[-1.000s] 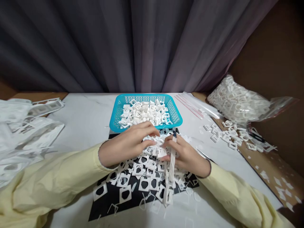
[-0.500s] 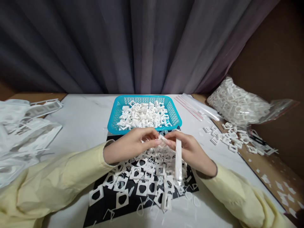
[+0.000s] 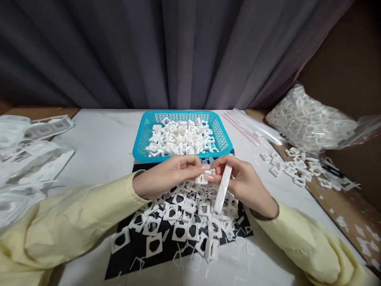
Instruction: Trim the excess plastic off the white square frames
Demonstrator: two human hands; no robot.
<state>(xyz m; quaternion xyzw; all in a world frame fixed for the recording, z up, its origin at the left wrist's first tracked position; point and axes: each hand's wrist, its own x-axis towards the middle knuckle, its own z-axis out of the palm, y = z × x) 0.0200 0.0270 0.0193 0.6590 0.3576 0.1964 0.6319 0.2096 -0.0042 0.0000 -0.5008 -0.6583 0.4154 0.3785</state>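
Between the fingertips of both hands is a small white frame-shaped piece (image 3: 202,178), held over the pile. My left hand (image 3: 169,174) pinches it from the left, thumb on top. My right hand (image 3: 241,180) grips it from the right with thumb and index finger; a long white strip in clear wrap (image 3: 223,190) also sits in that hand, slanting down from the palm. Below the hands, many white frame pieces with cut-out holes (image 3: 181,230) lie heaped on a black mat (image 3: 125,260), mixed with thin clear scraps.
A blue basket (image 3: 138,146) full of white pieces stands just beyond my hands. At right are a stuffed clear bag (image 3: 312,119), loose white pieces (image 3: 299,181) and flat zip bags (image 3: 258,127). White sheet frames (image 3: 38,159) are stacked at left; a grey curtain (image 3: 178,55) hangs behind.
The wrapped strip in my right hand has tilted, its lower end swinging left. The small piece has turned and sits slightly lower between my fingers. The view has shifted a little.
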